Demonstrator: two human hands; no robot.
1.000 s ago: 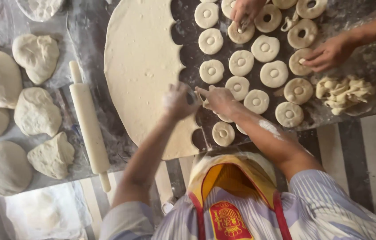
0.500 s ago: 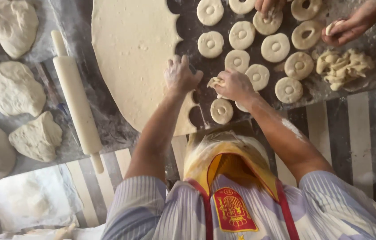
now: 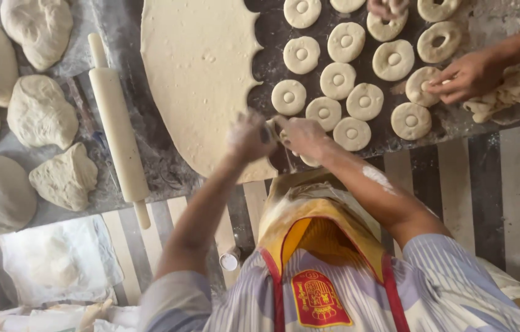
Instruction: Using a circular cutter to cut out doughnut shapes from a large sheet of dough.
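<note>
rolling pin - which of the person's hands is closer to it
Left. The left hand rests on the near edge of the dough sheet, which lies beside the rolling pin. The right hand is farther off, by the cut rings.

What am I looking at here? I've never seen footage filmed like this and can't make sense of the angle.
The camera sits on a person's head and looks straight down, so you see their apron, both arms and a floured work surface below. There is only this one view. The left hand and right hand meet at the edge of a big rolled-out dough sheet; they are blurred, and what their grip holds cannot be told. Right of the sheet lie rows of cut dough rings. A rolling pin lies left of the sheet, with dough lumps beyond it. At the top right, another person's hand touches a ring, beside a pile of dough scraps.
</note>
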